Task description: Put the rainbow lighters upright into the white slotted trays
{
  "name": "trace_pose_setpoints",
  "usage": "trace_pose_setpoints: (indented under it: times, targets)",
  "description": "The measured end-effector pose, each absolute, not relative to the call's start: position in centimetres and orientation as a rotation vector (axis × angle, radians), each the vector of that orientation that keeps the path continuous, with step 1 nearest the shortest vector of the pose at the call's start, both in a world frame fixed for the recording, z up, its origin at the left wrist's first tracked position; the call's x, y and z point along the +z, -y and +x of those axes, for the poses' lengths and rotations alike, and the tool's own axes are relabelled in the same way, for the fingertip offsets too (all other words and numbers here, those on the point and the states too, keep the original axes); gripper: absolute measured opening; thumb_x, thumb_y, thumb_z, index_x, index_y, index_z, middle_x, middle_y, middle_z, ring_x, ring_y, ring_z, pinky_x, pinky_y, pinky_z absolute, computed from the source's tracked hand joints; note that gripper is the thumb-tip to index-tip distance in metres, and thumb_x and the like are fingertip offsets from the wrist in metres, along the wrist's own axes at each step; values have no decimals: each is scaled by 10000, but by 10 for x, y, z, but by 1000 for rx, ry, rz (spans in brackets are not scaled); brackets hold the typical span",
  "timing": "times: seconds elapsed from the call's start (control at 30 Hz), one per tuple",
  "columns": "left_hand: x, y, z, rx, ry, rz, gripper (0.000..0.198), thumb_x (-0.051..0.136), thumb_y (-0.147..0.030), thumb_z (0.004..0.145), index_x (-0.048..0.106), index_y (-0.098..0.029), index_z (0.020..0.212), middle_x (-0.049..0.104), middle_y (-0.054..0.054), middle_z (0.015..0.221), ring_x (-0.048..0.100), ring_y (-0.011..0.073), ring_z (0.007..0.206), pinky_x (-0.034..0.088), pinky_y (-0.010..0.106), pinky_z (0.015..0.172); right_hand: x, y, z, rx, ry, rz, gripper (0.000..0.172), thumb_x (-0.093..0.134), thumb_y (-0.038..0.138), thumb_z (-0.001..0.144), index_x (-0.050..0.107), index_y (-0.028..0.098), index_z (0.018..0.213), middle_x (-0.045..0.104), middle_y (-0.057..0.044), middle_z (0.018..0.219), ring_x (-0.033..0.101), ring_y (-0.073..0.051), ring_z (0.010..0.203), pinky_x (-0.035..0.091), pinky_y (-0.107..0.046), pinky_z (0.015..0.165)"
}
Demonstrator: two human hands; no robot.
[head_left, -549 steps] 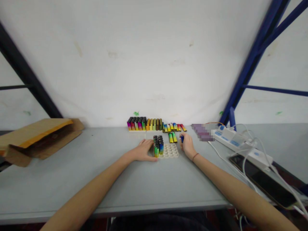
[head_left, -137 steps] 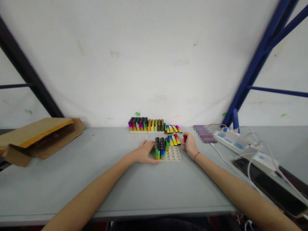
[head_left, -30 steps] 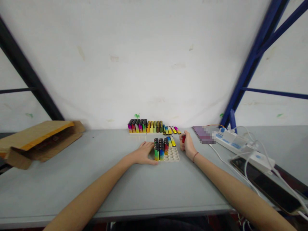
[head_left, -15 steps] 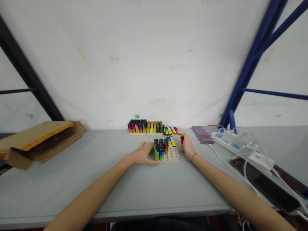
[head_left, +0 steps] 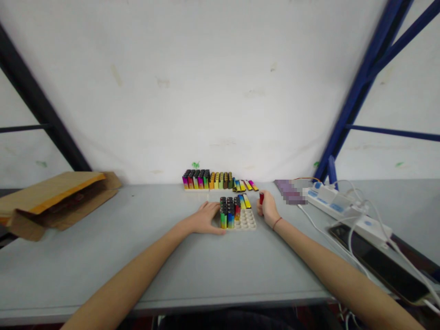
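Note:
A white tray with round holes [head_left: 248,225] lies on the table, its left part filled with several upright lighters [head_left: 227,218] with black tops and coloured bodies. My left hand [head_left: 202,221] rests at the tray's left side, thumb stretched along the front corner, fingers spread behind; it is open against the tray and lighters. My right hand [head_left: 269,210] is closed just right of the tray. It holds a red lighter [head_left: 261,198] upright, its lower part hidden by the fingers. Behind the tray lie loose blue and yellow lighters [head_left: 244,201].
Against the wall stands a second full tray of lighters [head_left: 195,179], with more loose lighters [head_left: 252,185] beside it. A cardboard box [head_left: 65,201] lies open at the left. At the right are a power strip [head_left: 347,211], white cables and a dark phone [head_left: 381,263].
My right hand has shifted very slightly to the right, and the red lighter in it shows a little higher. My left hand and the tray stay in place.

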State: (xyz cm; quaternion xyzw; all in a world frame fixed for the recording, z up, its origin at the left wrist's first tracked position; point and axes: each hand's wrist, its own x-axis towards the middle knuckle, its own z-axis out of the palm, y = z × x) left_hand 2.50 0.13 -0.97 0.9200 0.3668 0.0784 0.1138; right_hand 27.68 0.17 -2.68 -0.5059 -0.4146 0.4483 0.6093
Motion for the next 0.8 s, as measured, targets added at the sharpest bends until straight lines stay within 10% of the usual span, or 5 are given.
trace_pose_setpoints:
  times: [0.2,0.8]
  targets:
    - [-13,-4,24,221,-1073,2714,916,654,-673,669,379,-134,1357,437,189,1386,377,367,1297,160,525,1129,-1,11,275,1068,1210,-1065,518,389,680,837,375,225,590,398,54,403,373,-94,356,300,-217,373]
    - [-12,-3,24,253,-1040,2694,883,649,-661,688,378,-160,1363,445,157,1382,372,367,1290,156,534,1119,20,38,274,954,1923,-893,250,642,398,793,678,165,877,647,-25,819,565,-118,644,459,-228,583]
